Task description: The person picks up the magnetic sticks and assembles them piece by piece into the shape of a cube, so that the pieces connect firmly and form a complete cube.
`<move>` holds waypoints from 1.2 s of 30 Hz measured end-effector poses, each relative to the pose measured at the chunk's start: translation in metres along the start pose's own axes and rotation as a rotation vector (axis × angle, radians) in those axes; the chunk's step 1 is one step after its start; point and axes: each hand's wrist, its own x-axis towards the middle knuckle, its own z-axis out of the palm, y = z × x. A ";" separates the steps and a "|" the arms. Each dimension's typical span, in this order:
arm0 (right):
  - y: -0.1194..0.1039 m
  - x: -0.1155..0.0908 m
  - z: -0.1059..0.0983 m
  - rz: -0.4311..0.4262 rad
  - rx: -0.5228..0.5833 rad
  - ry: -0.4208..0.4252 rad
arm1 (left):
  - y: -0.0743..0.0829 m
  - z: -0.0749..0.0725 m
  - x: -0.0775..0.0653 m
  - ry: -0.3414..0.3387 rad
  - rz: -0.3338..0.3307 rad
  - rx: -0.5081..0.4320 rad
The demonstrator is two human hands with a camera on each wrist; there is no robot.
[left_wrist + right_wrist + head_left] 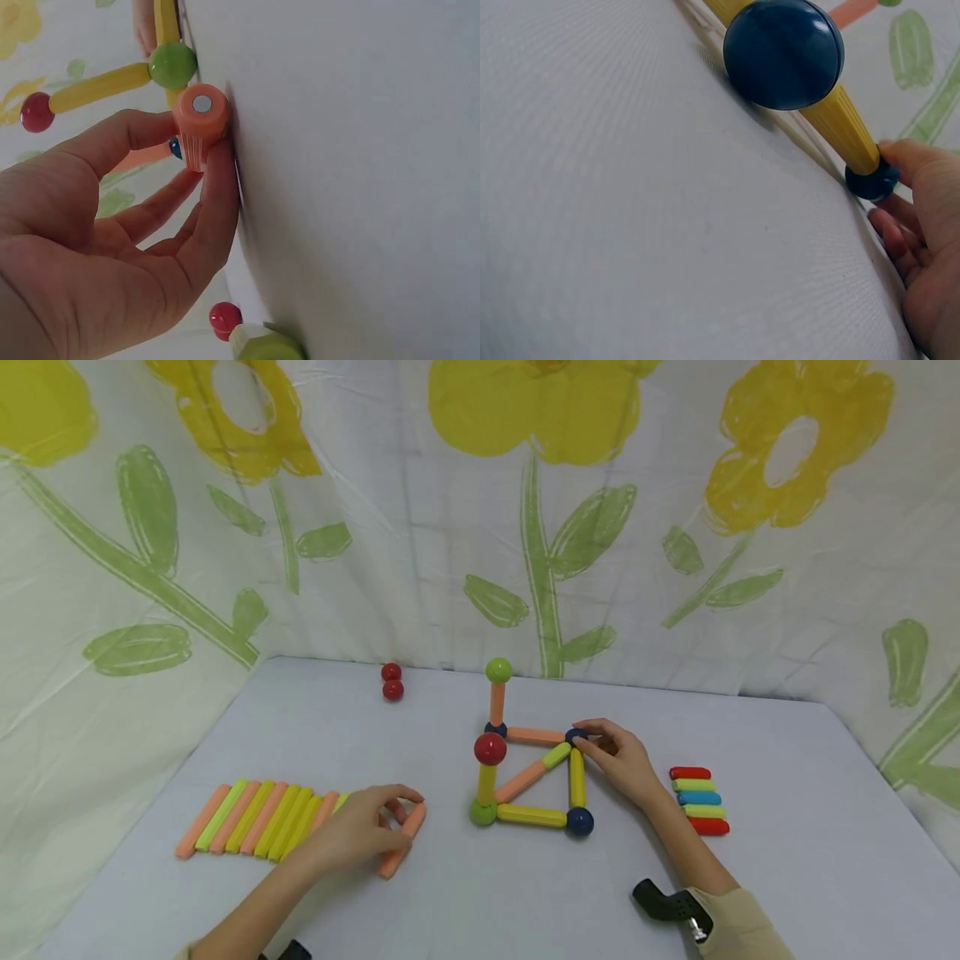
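Observation:
Near the table's left-middle, my left hand (352, 833) pinches an orange magnetic rod (403, 845) between thumb and fingers. The left wrist view shows a round silver magnet in the end of this orange rod (201, 112). My right hand (624, 767) pinches a dark blue ball (575, 737) at the far right corner of a rod-and-ball frame. Yellow rods (532, 816) and orange rods form its square base, with a diagonal of an orange and a light green rod. Two uprights carry a red ball (490, 748) and a light green ball (498, 670).
Left of my left hand lies a row of orange, yellow and green rods (258, 818), partly hidden by it. Two red balls (392, 690) sit at the back. Several short coloured rods (697, 797) are stacked in a column right of my right arm.

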 end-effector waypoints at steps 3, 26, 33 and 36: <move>0.000 -0.001 0.000 0.009 0.000 -0.002 | -0.001 -0.002 0.005 -0.020 -0.019 -0.074; -0.001 -0.002 -0.003 0.009 0.011 0.004 | 0.050 0.006 0.070 -0.026 -0.130 -1.067; -0.001 -0.001 -0.001 -0.007 0.017 0.004 | 0.073 0.014 0.076 0.004 -0.103 -1.187; -0.002 0.000 -0.001 -0.009 0.015 0.003 | 0.078 0.016 0.078 0.001 -0.090 -1.180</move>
